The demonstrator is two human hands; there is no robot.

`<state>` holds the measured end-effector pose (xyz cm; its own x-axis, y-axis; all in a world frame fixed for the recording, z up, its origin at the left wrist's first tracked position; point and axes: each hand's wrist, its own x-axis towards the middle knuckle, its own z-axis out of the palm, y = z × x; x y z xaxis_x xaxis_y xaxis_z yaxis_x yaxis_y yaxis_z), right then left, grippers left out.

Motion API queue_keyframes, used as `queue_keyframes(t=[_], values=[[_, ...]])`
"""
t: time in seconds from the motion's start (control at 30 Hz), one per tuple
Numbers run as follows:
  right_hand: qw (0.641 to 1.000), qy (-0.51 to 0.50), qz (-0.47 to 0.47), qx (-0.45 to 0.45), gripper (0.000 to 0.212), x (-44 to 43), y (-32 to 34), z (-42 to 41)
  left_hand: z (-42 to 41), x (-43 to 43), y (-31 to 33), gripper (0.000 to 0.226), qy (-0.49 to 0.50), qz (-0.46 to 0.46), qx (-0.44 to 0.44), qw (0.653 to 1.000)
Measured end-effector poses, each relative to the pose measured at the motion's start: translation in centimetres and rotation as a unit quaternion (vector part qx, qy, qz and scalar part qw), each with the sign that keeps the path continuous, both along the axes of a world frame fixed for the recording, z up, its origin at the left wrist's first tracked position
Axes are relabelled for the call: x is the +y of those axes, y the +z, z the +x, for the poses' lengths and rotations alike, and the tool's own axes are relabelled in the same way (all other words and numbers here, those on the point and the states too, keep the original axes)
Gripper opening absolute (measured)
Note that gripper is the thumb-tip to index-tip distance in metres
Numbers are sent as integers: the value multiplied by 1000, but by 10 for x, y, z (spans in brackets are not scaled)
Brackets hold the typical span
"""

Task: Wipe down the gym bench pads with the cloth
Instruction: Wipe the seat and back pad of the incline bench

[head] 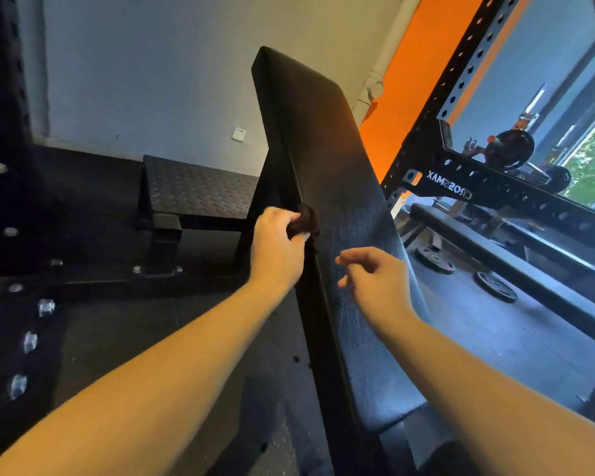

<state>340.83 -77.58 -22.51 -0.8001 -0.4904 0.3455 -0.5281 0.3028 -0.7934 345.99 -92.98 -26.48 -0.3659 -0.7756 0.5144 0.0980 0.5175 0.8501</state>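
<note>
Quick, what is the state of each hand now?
Left hand: grips the dark cloth at the bench pad edge.
Right hand: open, fingers loosely curled, holding nothing.

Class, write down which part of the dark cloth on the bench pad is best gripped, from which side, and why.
Grip the bunched cloth as a whole, coming from the bench pad's left edge, as the left hand does. It is crumpled into a small lump on that edge, so fingers can likely wrap it there.
</note>
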Motion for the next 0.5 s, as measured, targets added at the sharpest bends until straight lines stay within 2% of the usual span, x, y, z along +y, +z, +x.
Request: queue_keyframes(t=[0.1, 0.2, 0.4, 0.5], values=[[1000, 6, 2, 6, 34, 3, -3, -1, -27, -9, 25, 25, 20, -102, -72, 992], [1000, -6, -8, 7, 34, 8, -4, -4, -35, -8, 23, 28, 10, -167, -132, 977], [999, -23, -23, 9, 31, 19, -3, -10, -14, 22, -28, 27, 20, -195, -52, 979], [999, -27, -26, -10, 32, 22, -7, -9, 2, 48, -56, 28, -29, -170, -18, 985]])
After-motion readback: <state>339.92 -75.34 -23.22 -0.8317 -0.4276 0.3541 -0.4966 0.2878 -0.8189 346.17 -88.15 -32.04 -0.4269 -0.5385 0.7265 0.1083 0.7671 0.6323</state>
